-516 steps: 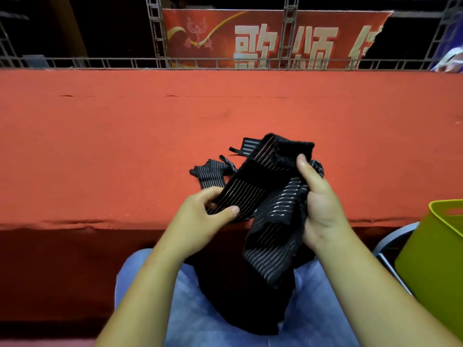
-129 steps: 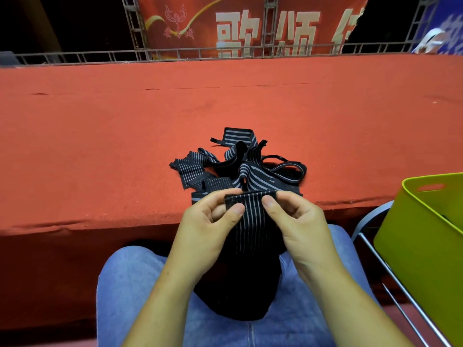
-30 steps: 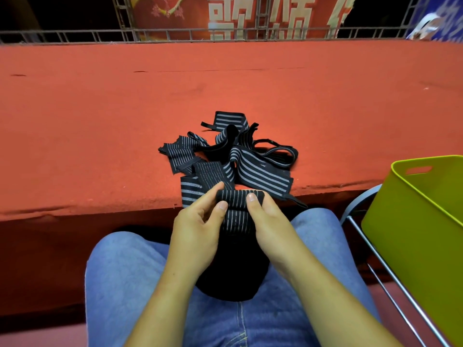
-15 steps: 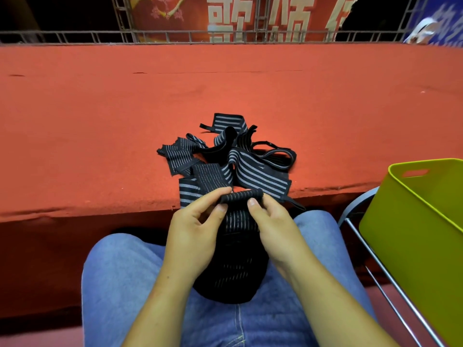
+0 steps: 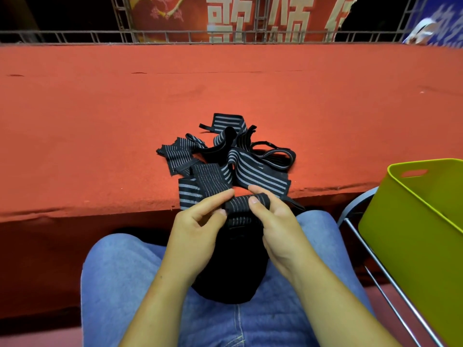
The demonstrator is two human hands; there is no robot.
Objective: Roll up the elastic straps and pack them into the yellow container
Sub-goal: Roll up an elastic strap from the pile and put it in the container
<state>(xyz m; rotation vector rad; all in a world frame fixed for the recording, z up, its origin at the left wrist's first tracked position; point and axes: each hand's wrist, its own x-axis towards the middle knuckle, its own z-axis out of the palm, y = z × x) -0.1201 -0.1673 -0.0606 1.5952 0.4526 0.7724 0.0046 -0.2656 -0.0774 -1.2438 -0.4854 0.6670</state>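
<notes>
Rolling step here, early on by the look of it. Just below frame centre, the left hand (image 5: 198,229) and right hand (image 5: 278,221) both pinch a small tight roll at the top of one strap (image 5: 240,205), thumbs in front and fingers over the top. The strap's loose tail hangs down dark onto the lap (image 5: 125,284).

I'd say the next move is winding the roll down the tail while keeping it tight, since elastic likes to spring open. Then it goes across to the yellow container (image 5: 413,221) at the right edge.

The pile of straps (image 5: 233,159) sits at frame centre, right at the front edge of the red ledge (image 5: 100,121), with one end drooping over it. There's plenty of bare ledge around it. The metal chair frame (image 5: 370,271) runs between lap and container, so the hand should pass above it.
</notes>
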